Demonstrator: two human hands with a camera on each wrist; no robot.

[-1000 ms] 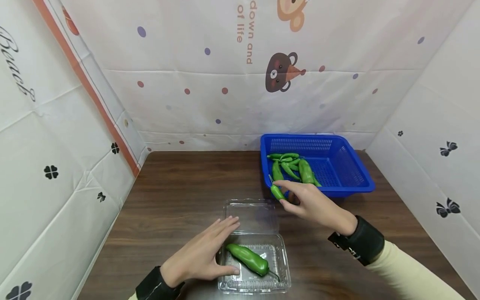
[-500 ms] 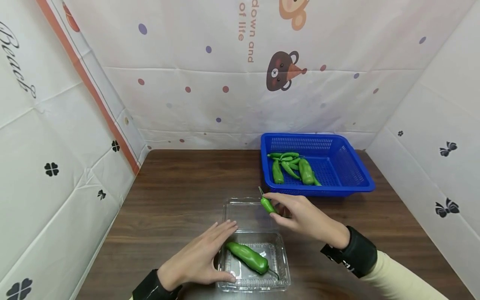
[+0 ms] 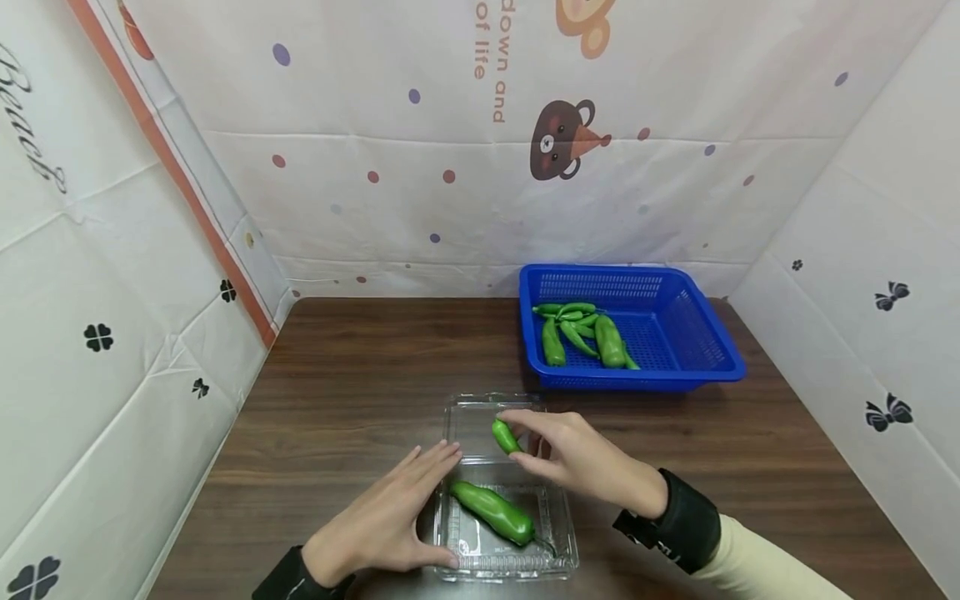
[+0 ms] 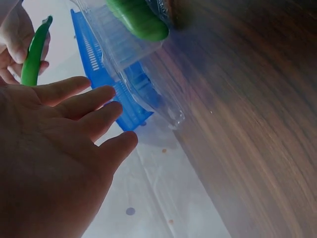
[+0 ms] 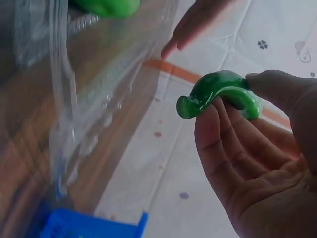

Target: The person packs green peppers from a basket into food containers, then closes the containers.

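Observation:
A clear plastic clamshell box (image 3: 561, 543) lies open on the brown table, its lid (image 3: 474, 421) folded back toward the far side. One large green pepper (image 3: 491, 512) (image 4: 138, 20) lies inside its tray. My left hand (image 3: 382, 521) (image 4: 59, 148) rests flat with straight fingers against the box's left edge. My right hand (image 3: 555, 454) (image 5: 247, 144) pinches a small green pepper (image 3: 506, 436) (image 5: 220, 92) (image 4: 33, 52) between thumb and fingers, held just above the lid and the tray's far rim.
A blue plastic basket (image 3: 697, 333) stands at the back right of the table with several green peppers (image 3: 581, 333) in its left half. Patterned white sheets wall the table at the back and both sides. Bare wood lies left of the box.
My right hand has carried the small pepper from the basket's front edge toward me and leftward, to above the clamshell. The left hand has stayed at the box.

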